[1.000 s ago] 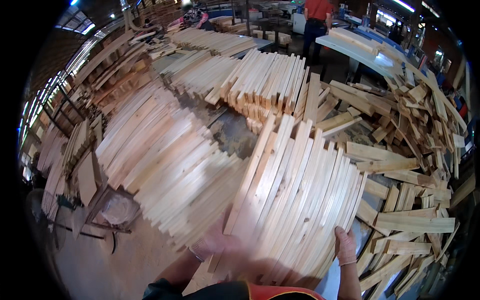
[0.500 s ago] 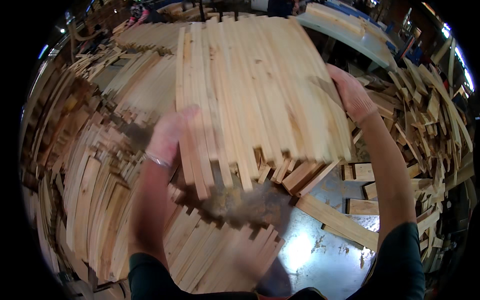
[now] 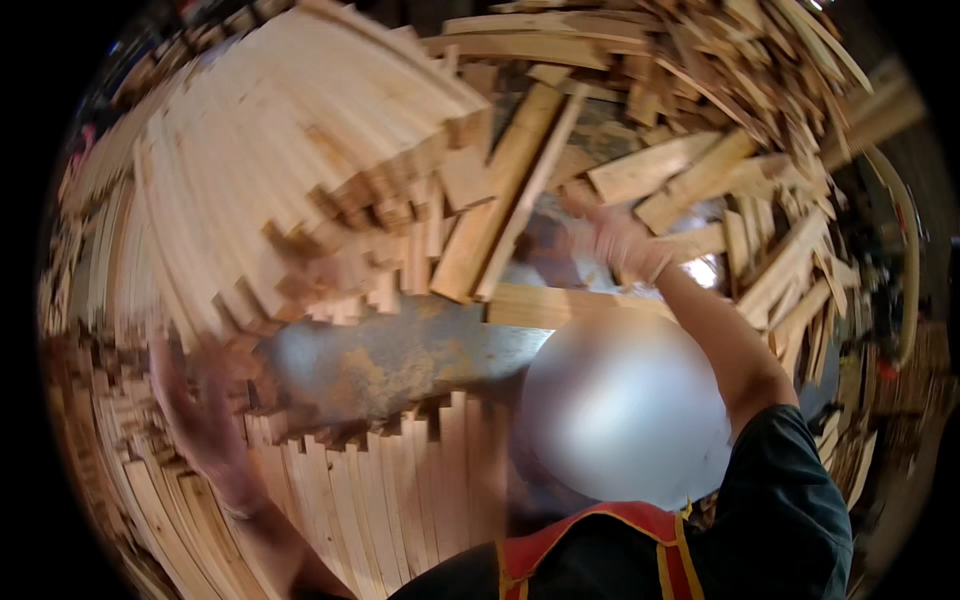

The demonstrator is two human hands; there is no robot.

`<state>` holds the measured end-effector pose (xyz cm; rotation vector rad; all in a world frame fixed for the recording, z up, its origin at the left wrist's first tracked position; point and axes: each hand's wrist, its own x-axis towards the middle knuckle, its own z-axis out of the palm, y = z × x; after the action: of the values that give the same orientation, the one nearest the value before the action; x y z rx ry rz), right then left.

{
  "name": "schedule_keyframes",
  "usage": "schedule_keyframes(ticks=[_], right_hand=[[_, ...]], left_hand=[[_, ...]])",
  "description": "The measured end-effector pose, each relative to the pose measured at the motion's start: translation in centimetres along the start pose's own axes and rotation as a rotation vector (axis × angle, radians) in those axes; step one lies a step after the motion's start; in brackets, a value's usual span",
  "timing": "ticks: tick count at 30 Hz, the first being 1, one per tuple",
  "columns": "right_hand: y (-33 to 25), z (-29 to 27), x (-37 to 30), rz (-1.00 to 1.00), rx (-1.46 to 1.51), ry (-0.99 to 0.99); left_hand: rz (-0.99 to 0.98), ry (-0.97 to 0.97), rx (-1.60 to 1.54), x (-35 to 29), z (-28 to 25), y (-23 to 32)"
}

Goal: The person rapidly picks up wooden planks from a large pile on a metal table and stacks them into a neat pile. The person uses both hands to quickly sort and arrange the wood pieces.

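Observation:
A wide stack of pale wooden strips lies at the upper left, its uneven ends facing me. My left hand is just below the stack's near left corner, fingers apart, with nothing in it. Over on the right, my right hand reaches out above the metal surface, close to loose boards. Motion smears its fingers, so its grip is unclear. Two long boards lie slanted between the stack and my right hand. A flat board lies crosswise below that hand.
Closer to me is another row of strips, with worn metal surface between it and the large stack. A heap of offcuts fills the upper right. A blurred, pale round thing is in front of my body.
Both hands have come off the bundle of strips they held between them; it now lies at the upper left. My right hand has moved over to the loose boards. The view has turned right.

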<state>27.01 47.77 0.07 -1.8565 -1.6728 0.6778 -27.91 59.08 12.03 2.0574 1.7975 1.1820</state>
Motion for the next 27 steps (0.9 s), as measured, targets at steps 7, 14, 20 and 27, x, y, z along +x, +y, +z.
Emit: schedule_keyframes(ticks=[7, 14, 20, 27], right_hand=[[-1.1, 1.4, -16.4, 0.114, -0.560, -0.235], [-10.5, -5.9, -23.9, -0.076, -0.266, -0.046], [-15.3, -9.8, -24.2, -0.135, 0.318, 0.420], [-4.8, 4.0, -27.7, 0.150, 0.960, 0.497]], left_hand=[[0.143, -0.550, -0.206, -20.4, 6.0, 11.5], [-0.345, -1.196, -0.674, -34.3, 10.9, 27.4], [0.182, -0.715, -0.606, -39.1, 15.2, 28.2], [-0.352, -0.865, -0.854, -39.1, 13.0, 32.3]])
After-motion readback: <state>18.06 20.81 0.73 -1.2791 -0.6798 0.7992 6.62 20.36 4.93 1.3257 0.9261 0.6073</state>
